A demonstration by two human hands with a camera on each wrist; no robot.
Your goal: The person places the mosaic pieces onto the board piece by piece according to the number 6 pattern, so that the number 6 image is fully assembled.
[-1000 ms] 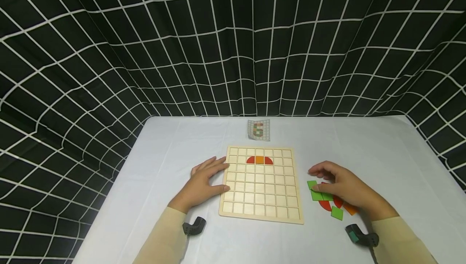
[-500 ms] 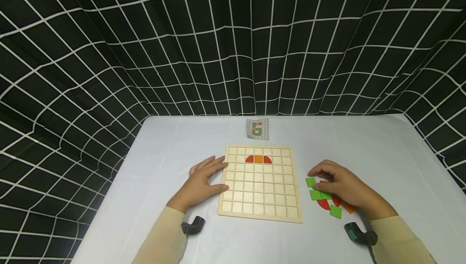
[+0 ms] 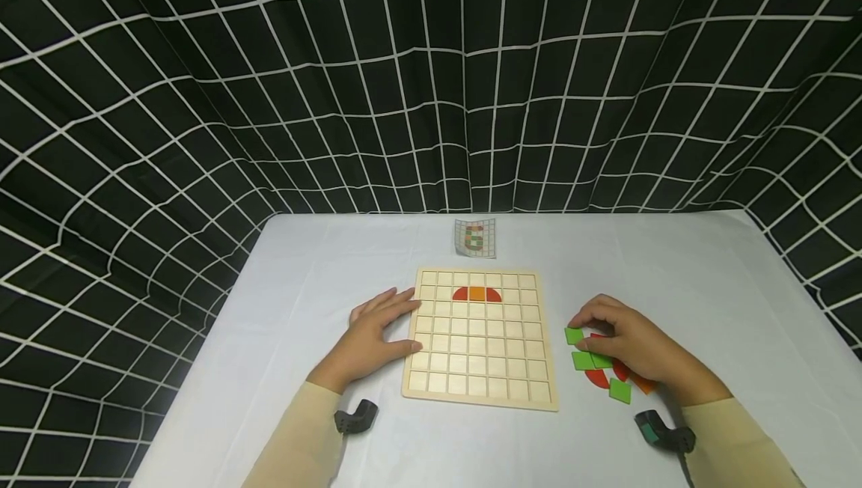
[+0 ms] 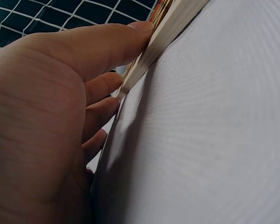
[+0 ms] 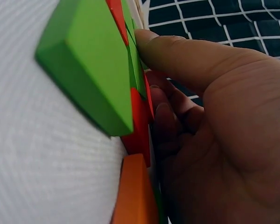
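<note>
While board [image 3: 469, 342] on tabletop [image 3: 640, 263], curtain [image 3: 377, 61] beyond.

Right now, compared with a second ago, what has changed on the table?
The farthest green square has slid slightly away from the person, widening its gap to the paired green squares. The fingertips of the right hand have closed in around it; whether they grip it is unclear. The left hand still rests on the wooden grid board, its three pieces unmoved.
</note>
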